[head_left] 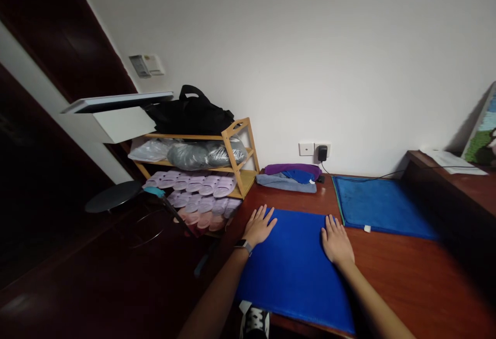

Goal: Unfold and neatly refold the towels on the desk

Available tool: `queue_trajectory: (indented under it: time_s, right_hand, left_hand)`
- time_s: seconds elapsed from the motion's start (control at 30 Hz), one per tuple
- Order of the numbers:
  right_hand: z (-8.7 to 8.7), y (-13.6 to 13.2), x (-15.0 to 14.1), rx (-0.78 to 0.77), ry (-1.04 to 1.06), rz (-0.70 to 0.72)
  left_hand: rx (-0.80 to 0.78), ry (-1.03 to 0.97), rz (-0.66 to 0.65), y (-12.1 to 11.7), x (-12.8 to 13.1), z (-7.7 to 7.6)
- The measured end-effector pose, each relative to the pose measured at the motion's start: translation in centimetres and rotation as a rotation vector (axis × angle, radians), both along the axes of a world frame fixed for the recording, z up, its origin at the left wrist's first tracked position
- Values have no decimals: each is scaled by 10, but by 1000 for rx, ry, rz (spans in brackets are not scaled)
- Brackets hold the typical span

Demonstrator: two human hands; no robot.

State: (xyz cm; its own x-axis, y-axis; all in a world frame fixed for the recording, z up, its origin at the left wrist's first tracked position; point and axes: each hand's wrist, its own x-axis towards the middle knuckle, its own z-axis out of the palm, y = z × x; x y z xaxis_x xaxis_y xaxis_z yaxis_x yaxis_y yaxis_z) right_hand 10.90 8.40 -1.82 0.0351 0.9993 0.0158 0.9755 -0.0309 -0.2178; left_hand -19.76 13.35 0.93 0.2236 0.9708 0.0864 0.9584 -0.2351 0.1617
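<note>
A dark blue cloth (294, 266) lies spread flat on the reddish wooden table (418, 277) in front of me. My left hand (259, 225) rests flat on its far left corner, fingers spread, a watch on the wrist. My right hand (336, 241) lies flat on the cloth's far right edge, fingers stretched out. Neither hand holds anything. A second, lighter blue cloth (382, 205) is laid out flat further right, beyond my right hand.
A stack of folded cloths (291, 176), purple on top, sits at the table's back by a wall socket with a charger (322, 152). To the left stands a wooden shoe rack (236, 168) with slippers, bags and a black bag. A round black stool (114, 195) stands beside it.
</note>
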Motion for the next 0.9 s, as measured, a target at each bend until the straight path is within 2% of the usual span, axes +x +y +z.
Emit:
queue_trajectory:
  time_s: [0.07, 0.17, 0.27, 0.33, 0.43, 0.6, 0.67, 0.77, 0.9]
  right_hand:
    - [3, 0, -1, -20, -11, -11]
    - [5, 0, -2, -40, -37, -19]
    - [5, 1, -2, -47, -63, -16]
    - [4, 2, -2, -45, -70, -13]
    - [3, 2, -1, -35, -57, -19]
    - [0, 3, -2, -39, -47, -37]
    - [-1, 3, -2, -44, -44, -40]
    - [0, 4, -3, -60, -45, -46]
    - [5, 5, -4, -86, -37, -60]
  left_hand:
    - [70, -6, -28, -5, 19, 5]
    - [146, -70, -161, -21, 71, 3]
    - [118, -126, -333, -39, 123, -7]
    - [95, -148, -363, -46, 137, -12]
    - [65, -134, -293, -45, 119, -12]
    - [21, -27, -48, -28, 36, -6]
    - [21, 9, 39, -21, 11, -7]
    - [43, 36, 96, -15, -7, -9]
    - [68, 34, 82, -16, -7, -12]
